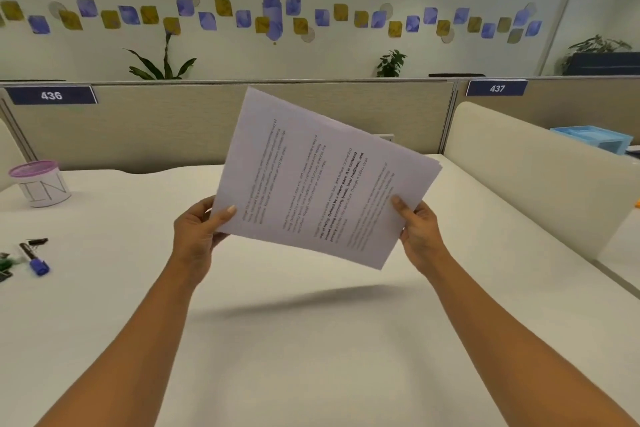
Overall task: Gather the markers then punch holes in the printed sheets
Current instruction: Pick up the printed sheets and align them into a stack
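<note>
Office cubicles with beige partitions point(221, 121) back a wide white desk point(311, 340), and most of that desk lies bare in front of the person. Raised above it, tilted with its far corner up, is the stack of printed sheets point(322, 177), text running sideways. The left hand point(199, 230) pinches the near-left corner, thumb on top and fingers curled beneath; the right hand point(420, 230) grips the near-right edge the same way. Both are closed on paper, not spread.

The sheets fan slightly at the right edge, so squaring them would likely serve best: loosen both grips a little and tap one long edge on the desk until flush, then hold firmly so holes line up.

No punch is in view. Far left stands a cup with a purple mesh rim point(40, 184); nearer, at the left edge, a blue-capped marker point(34, 260) lies among small clips point(36, 241), well apart from the sheets, so gathering looks unfinished. Nothing blocks the desk below.
</note>
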### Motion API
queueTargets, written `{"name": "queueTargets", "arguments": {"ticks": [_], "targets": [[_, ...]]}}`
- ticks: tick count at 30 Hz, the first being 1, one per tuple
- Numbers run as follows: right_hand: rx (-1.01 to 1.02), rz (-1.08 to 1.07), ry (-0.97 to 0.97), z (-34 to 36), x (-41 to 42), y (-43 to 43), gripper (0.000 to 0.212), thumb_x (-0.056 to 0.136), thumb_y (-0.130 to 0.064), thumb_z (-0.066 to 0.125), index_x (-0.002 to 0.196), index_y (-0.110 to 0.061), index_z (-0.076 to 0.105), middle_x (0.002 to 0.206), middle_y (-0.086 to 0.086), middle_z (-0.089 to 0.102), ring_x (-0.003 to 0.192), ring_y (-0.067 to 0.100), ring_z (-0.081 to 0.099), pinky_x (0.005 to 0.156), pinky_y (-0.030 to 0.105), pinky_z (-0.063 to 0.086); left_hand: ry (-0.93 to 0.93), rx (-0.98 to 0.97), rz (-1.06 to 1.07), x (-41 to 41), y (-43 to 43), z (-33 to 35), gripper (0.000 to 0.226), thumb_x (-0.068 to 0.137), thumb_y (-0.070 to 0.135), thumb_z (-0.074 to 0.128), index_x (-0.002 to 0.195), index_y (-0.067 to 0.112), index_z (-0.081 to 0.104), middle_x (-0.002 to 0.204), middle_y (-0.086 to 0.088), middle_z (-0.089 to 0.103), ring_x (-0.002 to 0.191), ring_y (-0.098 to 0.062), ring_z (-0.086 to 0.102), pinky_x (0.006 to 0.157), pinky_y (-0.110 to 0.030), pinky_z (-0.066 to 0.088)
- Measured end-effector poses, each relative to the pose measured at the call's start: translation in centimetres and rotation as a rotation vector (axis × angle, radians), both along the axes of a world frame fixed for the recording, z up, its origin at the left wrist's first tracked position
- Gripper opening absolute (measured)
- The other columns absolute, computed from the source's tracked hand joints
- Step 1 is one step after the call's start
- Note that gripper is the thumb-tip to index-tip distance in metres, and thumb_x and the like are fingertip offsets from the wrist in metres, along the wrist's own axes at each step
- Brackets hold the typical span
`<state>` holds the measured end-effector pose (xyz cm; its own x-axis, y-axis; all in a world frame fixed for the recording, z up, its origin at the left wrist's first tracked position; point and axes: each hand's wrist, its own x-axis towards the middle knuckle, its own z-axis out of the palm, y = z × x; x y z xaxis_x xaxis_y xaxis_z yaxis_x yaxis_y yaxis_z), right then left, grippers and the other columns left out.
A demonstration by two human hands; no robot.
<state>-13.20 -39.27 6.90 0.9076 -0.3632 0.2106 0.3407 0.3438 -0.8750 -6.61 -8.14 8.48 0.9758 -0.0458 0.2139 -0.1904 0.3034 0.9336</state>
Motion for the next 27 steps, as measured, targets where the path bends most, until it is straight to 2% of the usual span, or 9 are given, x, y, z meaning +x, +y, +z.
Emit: {"name": "queueTargets", "arguments": {"ticks": [3, 6, 7, 10, 13, 17, 21, 25, 27], "targets": [[-0.089, -0.024, -0.003, 0.8, 0.0, -0.3, 0.055, 0.050, -0.047, 0.082, 0.094, -0.018, 0.066, 0.088, -0.007, 0.075, 0.076, 0.011, 0.071, 0.064, 0.026, 0.058, 0.040, 0.173, -0.032, 0.4, 0.7, -0.5, 0.024, 0.081, -0.001, 0.062, 0.100, 0.014, 0.063, 0.072, 0.014, 0.074, 0.076, -0.013, 0.068, 0.062, -0.018, 0.058], [-0.156, -0.032, 0.009, 1.2, 0.0, -0.2, 0.021, 0.076, -0.029, 0.068, 0.093, -0.018, 0.065, 0.087, -0.008, 0.074, 0.076, 0.014, 0.069, 0.067, 0.028, 0.058, 0.037, 0.272, -0.060, 0.2, 0.3, -0.7, 0.027, 0.080, -0.001, 0.064, 0.103, 0.014, 0.064, 0.073, 0.016, 0.074, 0.076, -0.012, 0.069, 0.065, -0.023, 0.058], [-0.168, -0.032, 0.014, 1.2, -0.1, -0.1, 0.019, 0.077, -0.028, 0.067, 0.093, -0.017, 0.066, 0.086, -0.007, 0.074, 0.076, 0.014, 0.069, 0.067, 0.028, 0.058, 0.037, 0.277, -0.052, 0.1, 0.2, -0.8, 0.025, 0.080, -0.001, 0.064, 0.100, 0.014, 0.065, 0.073, 0.015, 0.074, 0.078, -0.015, 0.068, 0.068, -0.026, 0.056], [-0.252, -0.020, 0.083, 0.6, -0.7, 0.2, 0.035, 0.072, -0.035, 0.071, 0.098, -0.013, 0.067, 0.088, -0.002, 0.073, 0.079, 0.018, 0.069, 0.066, 0.028, 0.058, 0.070, 0.272, -0.028, -0.3, -0.2, -1.4, 0.021, 0.079, 0.000, 0.066, 0.091, 0.017, 0.065, 0.079, 0.007, 0.072, 0.082, -0.023, 0.064, 0.073, -0.034, 0.053], [-0.320, 0.007, 0.181, -0.8, -0.9, 0.7, 0.025, 0.087, -0.016, 0.061, 0.110, -0.008, 0.062, 0.097, 0.005, 0.069, 0.088, 0.029, 0.064, 0.077, 0.039, 0.058, 0.102, 0.272, -0.037, -0.6, -0.5, -2.1, 0.020, 0.080, 0.002, 0.066, 0.089, 0.020, 0.064, 0.078, 0.008, 0.071, 0.082, -0.024, 0.064, 0.068, -0.032, 0.052], [-0.328, -0.020, 0.230, -1.0, -1.1, 1.5, 0.015, 0.088, -0.012, 0.059, 0.104, -0.014, 0.061, 0.096, 0.005, 0.067, 0.089, 0.033, 0.062, 0.086, 0.049, 0.052, 0.093, 0.272, -0.008, -1.1, -1.0, -2.2, 0.018, 0.084, 0.003, 0.062, 0.087, 0.020, 0.064, 0.073, 0.011, 0.072, 0.078, -0.021, 0.063, 0.066, -0.031, 0.050], [-0.331, -0.052, 0.215, 0.1, -0.9, 1.6, 0.012, 0.089, -0.014, 0.059, 0.099, -0.019, 0.062, 0.095, 0.003, 0.067, 0.084, 0.029, 0.063, 0.082, 0.045, 0.053, 0.042, 0.274, 0.017, -1.1, -1.2, -1.1, 0.017, 0.086, 0.005, 0.060, 0.097, 0.018, 0.060, 0.089, 0.001, 0.065, 0.079, -0.023, 0.062, 0.068, -0.032, 0.050], [-0.332, -0.048, 0.214, 0.1, -1.2, 1.1, 0.013, 0.087, -0.012, 0.061, 0.100, -0.015, 0.062, 0.093, 0.002, 0.069, 0.080, 0.024, 0.065, 0.073, 0.035, 0.056, 0.056, 0.288, 0.005, -1.2, -1.0, -0.9, 0.021, 0.084, 0.007, 0.063, 0.101, 0.018, 0.059, 0.091, 0.001, 0.065, 0.082, -0.023, 0.062, 0.073, -0.036, 0.051], [-0.306, -0.046, 0.236, -0.5, -1.5, 1.1, 0.013, 0.086, -0.011, 0.062, 0.098, -0.016, 0.063, 0.093, 0.002, 0.068, 0.081, 0.023, 0.064, 0.072, 0.035, 0.055, 0.082, 0.289, -0.009, -1.3, -0.9, -1.4, 0.020, 0.084, 0.006, 0.062, 0.100, 0.017, 0.060, 0.091, 0.000, 0.066, 0.083, -0.026, 0.062, 0.075, -0.038, 0.051]]}}
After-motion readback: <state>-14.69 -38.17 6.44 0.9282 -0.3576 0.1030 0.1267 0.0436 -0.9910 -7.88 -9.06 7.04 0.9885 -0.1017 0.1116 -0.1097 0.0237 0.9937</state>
